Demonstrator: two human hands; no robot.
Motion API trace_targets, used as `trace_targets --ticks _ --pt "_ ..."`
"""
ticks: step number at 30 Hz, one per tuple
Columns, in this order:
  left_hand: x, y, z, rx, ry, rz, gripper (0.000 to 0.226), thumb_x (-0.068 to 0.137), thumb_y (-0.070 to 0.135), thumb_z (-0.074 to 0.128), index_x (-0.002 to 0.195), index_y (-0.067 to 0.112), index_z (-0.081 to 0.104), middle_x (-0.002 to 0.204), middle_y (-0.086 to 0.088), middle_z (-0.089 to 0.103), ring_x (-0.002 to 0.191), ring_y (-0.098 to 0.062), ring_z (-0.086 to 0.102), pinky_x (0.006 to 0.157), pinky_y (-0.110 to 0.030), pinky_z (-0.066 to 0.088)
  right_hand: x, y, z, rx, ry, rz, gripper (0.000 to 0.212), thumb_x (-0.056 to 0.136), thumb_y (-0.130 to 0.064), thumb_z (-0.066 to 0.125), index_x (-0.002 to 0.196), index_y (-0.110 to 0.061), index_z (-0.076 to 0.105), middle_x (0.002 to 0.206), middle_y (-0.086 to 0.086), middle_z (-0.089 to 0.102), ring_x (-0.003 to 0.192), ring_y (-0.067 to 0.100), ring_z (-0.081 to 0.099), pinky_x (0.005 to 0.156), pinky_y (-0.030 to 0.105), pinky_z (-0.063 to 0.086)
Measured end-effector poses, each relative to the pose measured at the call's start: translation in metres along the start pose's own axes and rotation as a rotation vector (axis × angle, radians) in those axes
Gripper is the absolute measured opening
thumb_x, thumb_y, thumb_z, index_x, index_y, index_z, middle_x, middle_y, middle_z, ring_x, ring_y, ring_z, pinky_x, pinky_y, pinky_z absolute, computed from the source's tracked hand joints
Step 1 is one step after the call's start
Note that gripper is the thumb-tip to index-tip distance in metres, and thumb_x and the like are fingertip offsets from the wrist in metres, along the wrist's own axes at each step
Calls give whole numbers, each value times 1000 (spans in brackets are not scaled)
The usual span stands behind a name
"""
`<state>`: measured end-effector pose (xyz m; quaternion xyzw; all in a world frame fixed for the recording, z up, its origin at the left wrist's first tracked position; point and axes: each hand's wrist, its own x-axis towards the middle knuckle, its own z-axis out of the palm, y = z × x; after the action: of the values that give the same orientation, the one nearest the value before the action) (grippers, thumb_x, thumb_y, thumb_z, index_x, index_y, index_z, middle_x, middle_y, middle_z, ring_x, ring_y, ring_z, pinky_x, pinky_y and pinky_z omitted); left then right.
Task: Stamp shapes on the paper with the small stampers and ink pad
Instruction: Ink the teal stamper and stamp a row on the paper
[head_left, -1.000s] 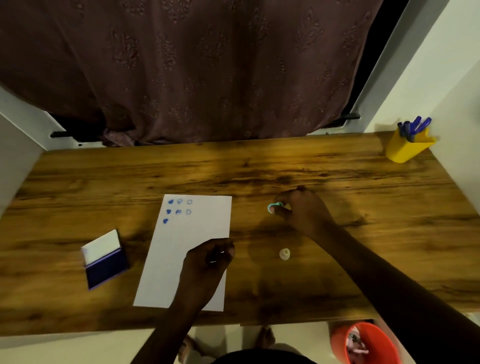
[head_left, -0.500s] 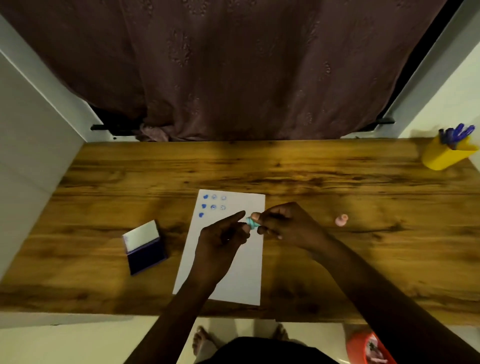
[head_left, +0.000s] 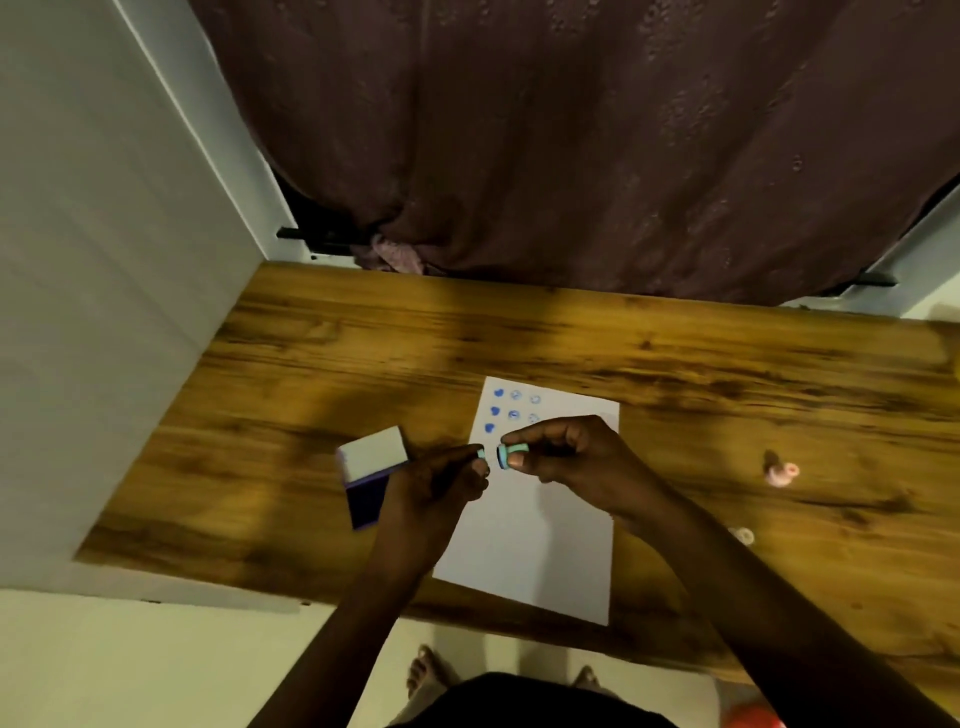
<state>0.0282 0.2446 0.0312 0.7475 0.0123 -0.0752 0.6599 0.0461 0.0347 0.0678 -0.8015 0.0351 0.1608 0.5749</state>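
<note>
A white paper (head_left: 540, 540) lies on the wooden table (head_left: 675, 374), with several blue stamped shapes near its top left corner. Above the paper's left edge my right hand (head_left: 566, 457) pinches a small teal stamper (head_left: 511, 454). My left hand (head_left: 441, 480) holds the stamper's teal cap (head_left: 481, 453) just apart from it. The blue ink pad (head_left: 370, 480) lies open with its white lid up, left of my left hand. A pink stamper (head_left: 779, 472) and a small white cap (head_left: 743, 535) rest on the table to the right.
A white wall panel (head_left: 104, 312) borders the table on the left and a dark brown curtain (head_left: 571, 145) hangs behind it. An orange-red object (head_left: 753, 719) shows on the floor at the bottom right. My feet are visible under the near table edge.
My right hand brought the teal stamper from the right of the paper to my left hand. The cap has come off and now sits in my left fingers. The view swung left.
</note>
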Motion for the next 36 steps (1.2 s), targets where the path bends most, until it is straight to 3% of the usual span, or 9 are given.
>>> trace_targets --ticks 4,9,13,16,19,24,27,33,36 --pt "-2 -4 -41 -31 82 -23 28 88 36 73 109 19 78 95 5 83 89 -13 80 79 -28 64 18 -7 29 -123 -11 -52 26 82 -29 82 108 -30 78 108 -17 73 100 -4 66 78 10 51" --pt "-8 -16 -93 -137 183 -80 16 95 13 70 107 21 77 97 9 82 90 -9 79 68 -17 60 36 -12 71 -346 -43 -112 23 83 -41 80 101 -27 76 92 -17 74 89 -2 68 72 10 51" --pt "-11 -22 -125 -104 219 -62 17 97 10 69 108 21 78 98 4 83 90 -14 79 70 -21 61 46 -12 103 -519 -81 -164 26 87 -40 75 104 -21 73 92 -10 71 87 8 68 70 20 52" --pt "-14 -25 -142 -101 233 -49 24 96 12 71 104 33 80 100 5 83 89 -12 79 70 -22 61 53 -12 125 -641 -109 -188 34 91 -39 70 118 -19 69 114 1 72 104 18 69 83 17 50" --pt "-15 -32 -154 -103 247 -76 22 94 16 73 104 34 80 99 3 82 90 -14 78 71 -25 63 59 -13 142 -765 -137 -193 40 94 -35 67 129 -18 62 131 5 66 119 24 65 99 27 49" --pt "-14 -42 -165 -80 260 -121 19 94 20 75 112 22 78 98 2 82 90 -17 78 74 -31 64 65 -8 157 -912 -170 -172 43 92 -32 69 131 -18 57 135 5 62 125 26 60 105 35 49" --pt "-13 -45 -168 -105 251 -118 17 93 17 75 109 22 78 97 1 82 90 -17 78 72 -26 64 67 -4 164 -970 -183 -176 47 93 -29 68 136 -18 54 139 6 60 128 26 59 107 35 46" --pt "-8 -49 -168 -112 228 -149 18 93 15 74 111 17 78 94 -2 82 89 -20 78 74 -30 63 71 4 171 -1025 -234 -82 38 98 -25 61 134 -15 56 139 9 59 128 25 57 110 34 44" --pt "-5 -49 -166 -114 208 -152 18 93 11 74 109 16 79 96 -3 82 90 -20 77 75 -33 62 73 7 175 -1056 -266 -68 31 102 -20 54 131 -11 57 140 14 57 126 29 57 102 34 45"
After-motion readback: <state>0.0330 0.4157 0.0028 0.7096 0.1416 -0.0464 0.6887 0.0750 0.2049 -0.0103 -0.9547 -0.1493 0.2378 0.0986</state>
